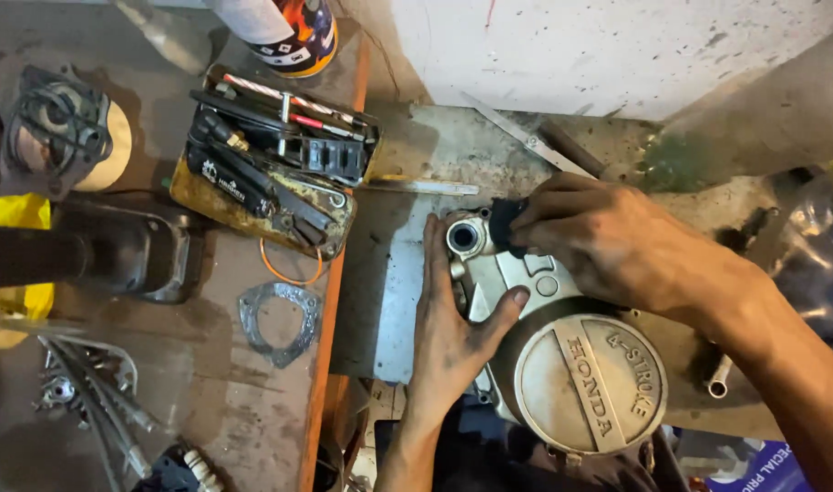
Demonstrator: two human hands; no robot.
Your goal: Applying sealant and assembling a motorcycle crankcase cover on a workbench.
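- Head view: engine cover (pixel 562 364), silver w/ round cap, lies on bench (pixel 407 182) centre-right.
- Left hand (pixel 453 319) flat on cover's left edge, fingers open, thumb across the casing.
- Right hand (pixel 608 237) fingers pinched shut on black pad (pixel 505 223), pressed at cover's top by round hole (pixel 465 237).
- Tool tray (pixel 271 164) upper left; gasket (pixel 278 321) just left of left hand.

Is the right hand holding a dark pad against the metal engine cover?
Yes, the right hand presses a dark pad onto the engine cover.
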